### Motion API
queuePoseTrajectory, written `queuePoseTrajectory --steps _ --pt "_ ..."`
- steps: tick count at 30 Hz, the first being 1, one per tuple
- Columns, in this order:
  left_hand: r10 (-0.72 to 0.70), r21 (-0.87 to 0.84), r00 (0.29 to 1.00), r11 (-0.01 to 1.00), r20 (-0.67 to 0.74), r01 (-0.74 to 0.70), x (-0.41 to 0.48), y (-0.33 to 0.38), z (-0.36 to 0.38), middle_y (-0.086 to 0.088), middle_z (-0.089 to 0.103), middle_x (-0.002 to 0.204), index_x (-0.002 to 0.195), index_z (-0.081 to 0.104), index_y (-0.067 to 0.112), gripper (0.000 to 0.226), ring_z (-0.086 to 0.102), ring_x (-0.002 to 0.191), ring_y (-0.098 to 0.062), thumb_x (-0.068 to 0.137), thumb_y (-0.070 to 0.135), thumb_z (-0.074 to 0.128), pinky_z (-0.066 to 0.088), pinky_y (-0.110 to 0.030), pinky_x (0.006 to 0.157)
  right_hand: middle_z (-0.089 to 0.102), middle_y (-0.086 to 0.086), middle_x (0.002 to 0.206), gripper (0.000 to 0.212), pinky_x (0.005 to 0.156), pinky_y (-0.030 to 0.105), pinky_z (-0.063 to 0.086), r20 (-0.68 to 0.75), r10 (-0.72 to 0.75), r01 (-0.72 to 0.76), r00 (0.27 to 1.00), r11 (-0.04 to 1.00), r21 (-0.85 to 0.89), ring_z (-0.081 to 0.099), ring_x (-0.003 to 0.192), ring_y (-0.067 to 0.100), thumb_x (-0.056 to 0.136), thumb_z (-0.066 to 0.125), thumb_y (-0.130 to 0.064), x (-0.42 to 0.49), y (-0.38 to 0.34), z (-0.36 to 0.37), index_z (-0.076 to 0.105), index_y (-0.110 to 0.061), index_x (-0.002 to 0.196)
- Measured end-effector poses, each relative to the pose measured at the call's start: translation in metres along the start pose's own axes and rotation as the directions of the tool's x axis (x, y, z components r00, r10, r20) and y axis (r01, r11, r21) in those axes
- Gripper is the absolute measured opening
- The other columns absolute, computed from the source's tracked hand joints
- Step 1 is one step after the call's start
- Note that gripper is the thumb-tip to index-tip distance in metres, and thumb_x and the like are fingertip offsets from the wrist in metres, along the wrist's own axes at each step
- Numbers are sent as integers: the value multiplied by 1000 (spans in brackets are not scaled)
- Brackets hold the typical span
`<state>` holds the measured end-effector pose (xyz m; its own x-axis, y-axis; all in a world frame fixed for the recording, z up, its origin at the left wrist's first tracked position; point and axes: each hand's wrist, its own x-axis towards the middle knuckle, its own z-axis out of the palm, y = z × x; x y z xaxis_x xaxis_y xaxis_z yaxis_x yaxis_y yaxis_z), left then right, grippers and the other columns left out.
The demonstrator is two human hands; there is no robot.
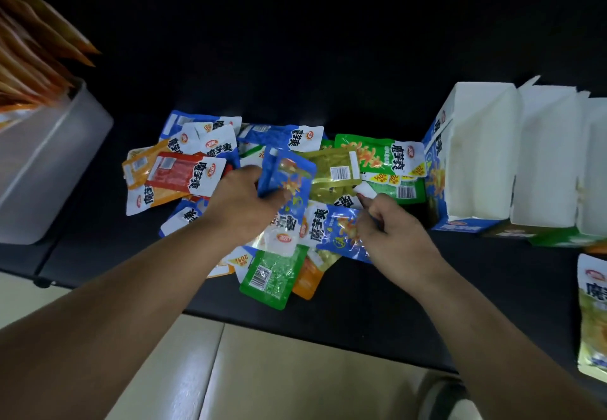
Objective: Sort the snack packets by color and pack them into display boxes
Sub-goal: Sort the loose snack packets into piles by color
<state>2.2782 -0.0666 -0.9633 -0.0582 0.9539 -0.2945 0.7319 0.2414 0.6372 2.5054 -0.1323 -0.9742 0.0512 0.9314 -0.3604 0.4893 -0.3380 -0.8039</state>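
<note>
1. There is one view, from the head, looking down at a flat black desk (pixel 328 74).
2. A messy pile of snack packets (pixel 315 219) lies in the middle of the desk. The packets are flat, shiny plastic bags in blue, green, yellow, orange and red, with white ends.
3. The left hand (pixel 244 201) is over the middle of the pile. Its fingers and thumb grip a crinkly blue packet (pixel 289 173) that is tipped up off the pile.
4. The right hand (pixel 394 226) is at the right side of the pile. Its curled fingers pinch the edge of a second blue packet (pixel 341 232) that lies on the pile.
5. A red packet (pixel 177 173) lies on the left side of the pile. A green packet (pixel 272 275) with a barcode sticks out at the near side.
6. Right of the pile stands an open blue box (pixel 476 157) made of card, white inside. It touches the pile. A green box (pixel 551 163) stands just beside it, farther from the pile.
7. Left of the pile, well apart, is a cloudy plastic tub (pixel 49 163) with round corners. Orange packets (pixel 29 58) stick up out of it.
8. Far right of the pile, at the picture's edge, lies a yellow packet (pixel 593 314).
</note>
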Motion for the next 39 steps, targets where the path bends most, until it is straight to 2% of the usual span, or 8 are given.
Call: queuePoseTrajectory --steps 4,9,12,15,27,30,36,39 --pt "-172 -423 971 902 -165 88 -37 12 2 1 58 68 94 62 11 27 51 46 3 103 37 60 40 -10 46 40 -8 61 36 50 36 37 -242 -134 175 961 972 157 35 52 7 104 55 -24 -30 -14 1 34 -19 76" --pt "-259 -744 950 598 173 298 -91 36 25 -4 80 100 108 74 22 17 78 91 -28 101 34 63 60 -51 85 62 -5 76 21 75 36 49 -175 105 33 979 765 644 60 76 17 95 62 -5 -34 -17 -5 51 -19 86" --pt "-117 -729 971 643 209 234 -106 51 36 -2 79 107 120 71 22 22 77 96 -22 98 25 68 60 -44 84 78 14 110 59 93 52 55 157 43 -147 987 651 745 74 104 34 84 53 15 -39 -12 -13 59 -18 132" --pt "-71 -657 988 740 136 144 -109 58 38 6 79 105 121 69 27 38 77 96 -13 86 20 82 63 -39 82 76 16 116 38 89 50 59 272 -53 -169 961 667 725 73 106 37 90 57 0 -43 -10 -26 71 -11 123" --pt "-144 -644 944 699 298 310 -118 80 83 13 79 94 113 70 35 23 75 88 -9 92 24 70 59 -39 86 79 2 103 23 95 49 58 95 123 -154 988 864 480 75 102 22 100 61 -7 -69 12 -42 72 -23 112" --pt "-149 -681 917 628 370 377 -113 94 121 10 78 96 107 64 33 17 72 86 -5 98 20 66 53 -19 66 76 -10 103 25 91 39 59 104 181 -207 978 911 357 72 98 6 96 62 -20 -77 23 -51 63 -38 114" --pt "-124 -325 809 873 575 364 -136 120 157 13 73 100 93 67 49 13 70 92 -7 94 59 58 56 -38 87 78 4 95 22 74 39 63 -36 326 -286 945 871 399 77 87 19 90 76 -14 -102 83 -104 69 -18 110" --pt "-70 -237 810 938 582 251 -142 128 167 12 67 108 110 63 40 12 62 94 -5 98 42 63 51 -29 82 77 3 86 13 70 45 63 -234 437 -351 869 876 332 76 80 20 89 78 -18 -105 121 -112 71 -17 100"
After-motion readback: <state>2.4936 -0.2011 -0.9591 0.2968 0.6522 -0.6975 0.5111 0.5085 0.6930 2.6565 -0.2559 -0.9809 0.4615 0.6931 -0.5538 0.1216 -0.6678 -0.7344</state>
